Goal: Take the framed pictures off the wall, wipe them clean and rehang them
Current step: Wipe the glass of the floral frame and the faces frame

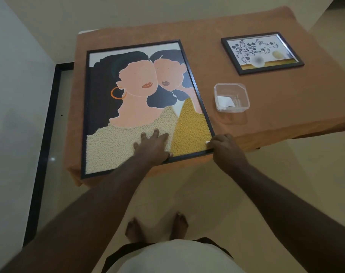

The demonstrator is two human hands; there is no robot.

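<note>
Worktop cloth (pixel 266 119) plain orange-brown; large black-framed picture (pixel 140 103) shows two peach-pink faces with black and dark-blue hair, red-orange lips, an orange hoop earring, a white background strip at top, plus nubbly cream and mustard-yellow garments. Small dark-framed picture (pixel 262 53) has a silver inner edge, navy floral sprigs on white, a pale yellow round shape and a yellow-ochre band along the bottom; clear plastic square container (pixel 231 97) holds something white. Floor (pixel 286 184) pale cream tile, black strip (pixel 43 144) along the left, walls off-white.
</note>
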